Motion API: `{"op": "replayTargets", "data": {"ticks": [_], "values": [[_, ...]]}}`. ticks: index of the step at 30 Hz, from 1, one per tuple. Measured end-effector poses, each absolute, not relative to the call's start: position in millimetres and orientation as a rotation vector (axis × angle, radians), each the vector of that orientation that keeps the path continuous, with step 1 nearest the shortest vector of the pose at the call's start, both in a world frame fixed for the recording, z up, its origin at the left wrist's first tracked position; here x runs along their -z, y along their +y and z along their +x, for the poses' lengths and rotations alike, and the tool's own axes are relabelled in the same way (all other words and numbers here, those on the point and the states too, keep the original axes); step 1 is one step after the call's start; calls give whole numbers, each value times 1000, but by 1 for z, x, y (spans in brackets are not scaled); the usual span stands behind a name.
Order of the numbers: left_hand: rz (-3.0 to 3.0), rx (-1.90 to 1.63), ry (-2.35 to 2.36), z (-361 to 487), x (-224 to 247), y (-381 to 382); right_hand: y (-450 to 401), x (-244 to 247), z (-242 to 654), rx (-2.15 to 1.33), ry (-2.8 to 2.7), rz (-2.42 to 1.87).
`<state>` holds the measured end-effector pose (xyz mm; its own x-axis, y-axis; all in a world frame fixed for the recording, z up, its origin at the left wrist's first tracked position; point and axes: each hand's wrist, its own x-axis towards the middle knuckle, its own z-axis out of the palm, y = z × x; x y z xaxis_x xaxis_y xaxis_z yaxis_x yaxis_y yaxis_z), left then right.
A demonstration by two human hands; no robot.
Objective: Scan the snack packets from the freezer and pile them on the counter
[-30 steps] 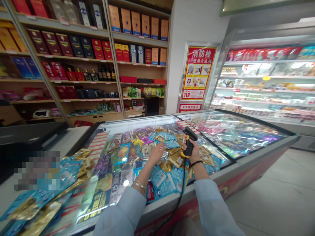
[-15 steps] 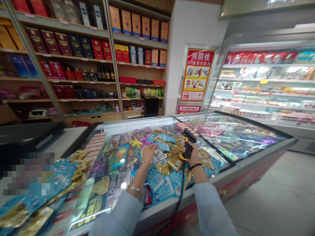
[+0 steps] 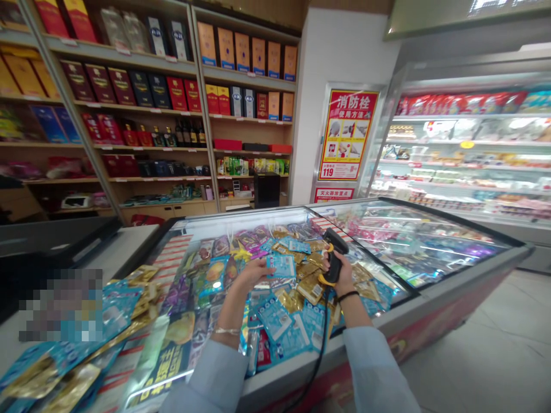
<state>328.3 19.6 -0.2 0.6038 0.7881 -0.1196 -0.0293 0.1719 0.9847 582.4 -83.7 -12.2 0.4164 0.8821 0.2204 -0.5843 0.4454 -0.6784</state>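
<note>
My left hand (image 3: pixel 252 272) pinches the edge of a small light-blue packet (image 3: pixel 281 266) above the glass-topped chest freezer (image 3: pixel 447 287). In my right hand (image 3: pixel 343 277) is a black and yellow barcode scanner (image 3: pixel 334 263), held by its grip and tilted, with its cable (image 3: pixel 322 344) hanging toward me. Under and between my hands lie several blue packets (image 3: pixel 275 316) and gold packets (image 3: pixel 310 288). Which of these lie on the glass and which lie under it is hard to tell in places.
More blue and gold packets (image 3: pixel 116 307) are piled at the left. Behind the freezer stand shelves (image 3: pixel 163 146) of boxes and bottles. A red sign (image 3: pixel 348 135) hangs on the pillar, and a lit display fridge (image 3: pixel 465 155) is at the right.
My left hand now shows a light-blue packet lifted between its fingers, turned toward the scanner. My right hand and the scanner have shifted slightly right and down in view.
</note>
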Motion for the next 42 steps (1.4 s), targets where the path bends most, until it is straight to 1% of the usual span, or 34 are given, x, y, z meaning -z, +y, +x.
{"op": "replayTargets", "data": {"ticks": [6, 10, 14, 21, 42], "values": [[1090, -1335, 784, 339, 0, 27, -89, 9, 575, -1146, -782, -640], [1354, -1544, 1035, 336, -3, 25, -91, 8, 571, -1191, -857, -656], [1665, -1574, 1320, 332, -9, 16, -90, 8, 569, -1175, -872, -664], [1890, -1565, 1440, 336, -12, 6, -87, 13, 569, -1186, -902, -713], [1880, -1512, 1479, 336, -10, 11, -89, 9, 569, -1222, -901, -671]]}}
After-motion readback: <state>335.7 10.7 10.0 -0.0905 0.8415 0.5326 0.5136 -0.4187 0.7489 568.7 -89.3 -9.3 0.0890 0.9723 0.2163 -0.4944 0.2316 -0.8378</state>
